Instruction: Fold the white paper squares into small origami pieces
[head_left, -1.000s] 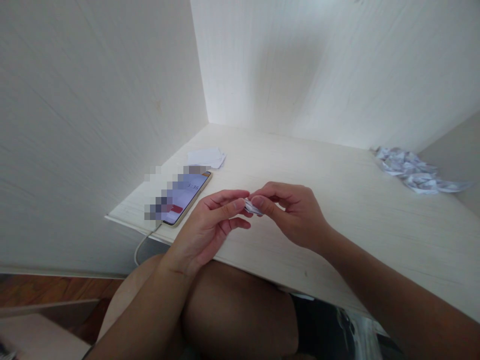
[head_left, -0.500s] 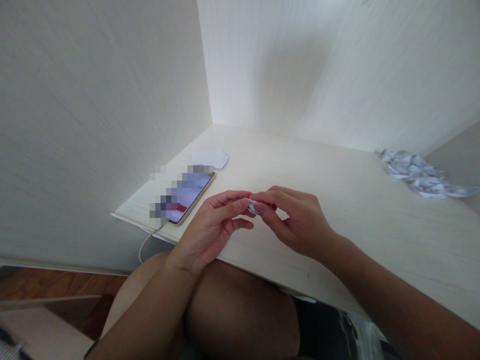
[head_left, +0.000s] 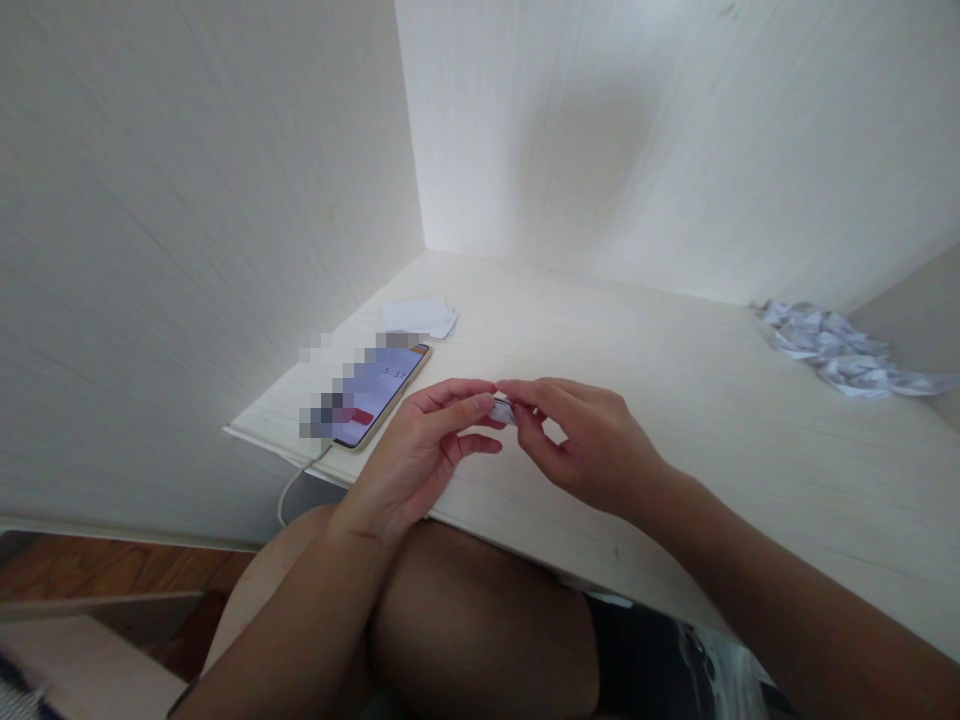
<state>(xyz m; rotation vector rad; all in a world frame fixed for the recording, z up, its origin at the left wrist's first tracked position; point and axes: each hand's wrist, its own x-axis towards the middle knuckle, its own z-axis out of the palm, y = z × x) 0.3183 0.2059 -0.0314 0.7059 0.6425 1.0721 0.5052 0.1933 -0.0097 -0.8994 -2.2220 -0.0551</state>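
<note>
Both hands meet over the near edge of a pale wooden desk [head_left: 675, 400]. A small folded piece of white paper [head_left: 502, 411] is pinched between them. My left hand [head_left: 420, 460] grips it with thumb and fingertips, palm turned up. My right hand [head_left: 589, 440] pinches its other side with thumb and forefinger, the other fingers curled. Most of the paper is hidden by the fingers.
A phone [head_left: 371, 395] with a lit screen lies at the desk's left edge, a cable [head_left: 296, 485] hanging from it. A few white paper sheets [head_left: 420, 317] lie behind it. A heap of crumpled folded papers [head_left: 840, 350] sits far right. White walls enclose the desk; my bare knee [head_left: 465, 620] is below.
The right hand's fingers have shifted along the small paper, opening slightly at the knuckles. The left hand keeps its grip. The view has drifted a little.
</note>
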